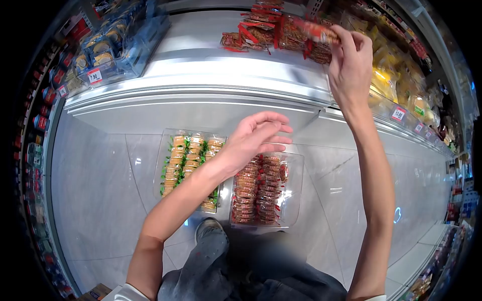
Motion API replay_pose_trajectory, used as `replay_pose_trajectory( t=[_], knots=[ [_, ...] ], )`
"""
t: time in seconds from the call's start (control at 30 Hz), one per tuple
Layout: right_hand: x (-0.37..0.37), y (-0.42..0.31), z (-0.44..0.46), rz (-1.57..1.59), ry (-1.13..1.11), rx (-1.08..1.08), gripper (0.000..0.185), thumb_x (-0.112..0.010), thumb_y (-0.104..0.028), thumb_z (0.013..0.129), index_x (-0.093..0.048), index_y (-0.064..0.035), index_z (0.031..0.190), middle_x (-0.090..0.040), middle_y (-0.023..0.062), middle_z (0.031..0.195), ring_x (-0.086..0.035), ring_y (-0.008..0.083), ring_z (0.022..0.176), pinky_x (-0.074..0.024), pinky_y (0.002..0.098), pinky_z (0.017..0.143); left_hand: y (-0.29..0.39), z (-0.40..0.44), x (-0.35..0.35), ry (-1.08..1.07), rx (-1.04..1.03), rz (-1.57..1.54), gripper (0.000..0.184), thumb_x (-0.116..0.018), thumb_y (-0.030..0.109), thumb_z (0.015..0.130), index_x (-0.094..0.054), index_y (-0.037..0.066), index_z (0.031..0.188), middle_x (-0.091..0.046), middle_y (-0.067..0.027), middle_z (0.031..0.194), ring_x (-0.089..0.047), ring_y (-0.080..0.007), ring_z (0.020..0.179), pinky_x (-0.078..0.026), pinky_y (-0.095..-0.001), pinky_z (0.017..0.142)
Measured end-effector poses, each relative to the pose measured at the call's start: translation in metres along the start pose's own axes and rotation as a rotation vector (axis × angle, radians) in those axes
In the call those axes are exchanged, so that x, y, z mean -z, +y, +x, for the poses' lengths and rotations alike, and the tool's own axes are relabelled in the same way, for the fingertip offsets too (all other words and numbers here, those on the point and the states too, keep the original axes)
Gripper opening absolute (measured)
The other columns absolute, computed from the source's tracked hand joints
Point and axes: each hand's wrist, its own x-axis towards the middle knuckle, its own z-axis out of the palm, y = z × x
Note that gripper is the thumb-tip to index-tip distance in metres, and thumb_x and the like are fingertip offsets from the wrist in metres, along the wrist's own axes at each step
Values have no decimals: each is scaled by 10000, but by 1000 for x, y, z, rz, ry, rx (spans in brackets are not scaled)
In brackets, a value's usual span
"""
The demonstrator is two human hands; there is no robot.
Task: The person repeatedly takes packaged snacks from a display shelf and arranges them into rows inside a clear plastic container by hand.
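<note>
Two clear boxes stand on the tiled floor [326, 173]. The left box [164, 138], near the centre toward 8 o'clock, holds rows of pale round packets with green ends; the right box [292, 193], toward 5 o'clock, holds reddish-brown packets stacked in columns, with bare space along its 3 o'clock side.

The right hand [350, 65], between 1 and 2 o'clock, pinches a red-and-brown packet [321, 33] between thumb and fingertips, above the 3 o'clock end of a loose pile of red-tied packets [258, 30] on the white shelf [201, 60]. The left hand [258, 135], close to the centre, is bare, its fingers loosely spread over the upper edge of the right box.

At 10 o'clock a clear bin [125, 75] of blue packets bears a 7.90 price card [94, 76]; at 2 o'clock yellow bags [384, 75] crowd the shelf beside the right hand. One shoe [208, 230] sits just below the left box, between 6 and 7 o'clock.

The left forearm covers part of the left box's rows. Motion blurs the held packet, so its print is unreadable; whether it touches the pile, I cannot tell. A cardboard carton [98, 292] toward 7 o'clock is cut off by the lower edge.
</note>
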Motion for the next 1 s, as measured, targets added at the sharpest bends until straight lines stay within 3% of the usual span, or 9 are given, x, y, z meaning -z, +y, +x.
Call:
replay_pose_trajectory(
  t=[0.13,0.2,0.3,0.43,0.53,0.7,0.8,0.93,1.0],
  knots=[
    [54,-48,-70,527,-219,-20,517,-594,170,882,-749,-115,1284,-609,165,1226,-664,294,1030,-571,385,898,6,0,-7,-122,5,-400,497,-490,412,1164,-546,26,1472,-663,-205,1368,-714,-281,1217,-604,-434,1032],
    [70,-61,-101,677,-409,-122,499,-563,180,896,-751,-96,1266,-632,160,1243,-675,254,1061,-564,349,912,-2,3,-10,-103,-22,-275,433,-601,261,1128,-529,41,1494,-683,-181,1354,-723,-252,1199,-621,-413,1000],
    [84,-63,-127,959,-694,-624,467,-507,166,937,-738,-59,1274,-679,132,1246,-665,184,1098,-557,326,911,-25,12,-14,-57,-36,-150,491,-723,85,1045,-506,47,1485,-717,-133,1294,-735,-214,1161,-642,-372,952],
    [87,-45,-153,1131,-808,-790,351,-504,25,1011,-725,4,1283,-703,82,1255,-670,152,1011,-558,333,893,-68,27,-12,73,11,-194,411,-718,130,1059,-535,39,1415,-715,-136,1294,-737,-215,1152,-640,-357,933],
    [87,-37,-171,915,-965,-813,294,-542,-37,995,-767,27,1173,-745,127,1158,-706,202,940,-568,362,876,-103,38,1,28,50,51,431,-720,161,1064,-526,30,1426,-701,-133,1301,-743,-203,1111,-631,-348,913],
    [73,-18,-195,547,-1288,-759,261,-610,-80,951,-792,56,1078,-777,193,966,-754,282,866,-594,393,823,-182,27,20,-250,-62,1452,391,-645,241,1014,-662,47,1353,-655,-148,1365,-575,-408,1370,-455,-544,1162],
    [57,-24,-211,479,-1452,-683,266,-613,-63,926,-793,59,1081,-789,218,960,-772,332,884,-605,434,820,-213,10,19,-520,-492,2035,399,-654,261,1013,-679,68,1361,-638,-114,1419,-490,-380,1478,-363,-572,1242],
    [14,-36,-252,258,-1615,-517,219,-631,-48,886,-776,77,993,-774,268,1022,-759,429,931,-613,484,823,-238,12,22,-535,-365,2002,467,-619,352,1047,-665,90,1430,-613,-116,1489,-362,-369,1583,-242,-623,1298],
    [4,-38,-279,221,-1469,-370,187,-645,-37,887,-752,66,1002,-765,295,999,-758,444,999,-627,495,849,-238,12,19,-567,-338,2096,480,-602,379,1057,-662,98,1441,-599,-120,1518,-364,-375,1584,-231,-627,1300]
  ],
)
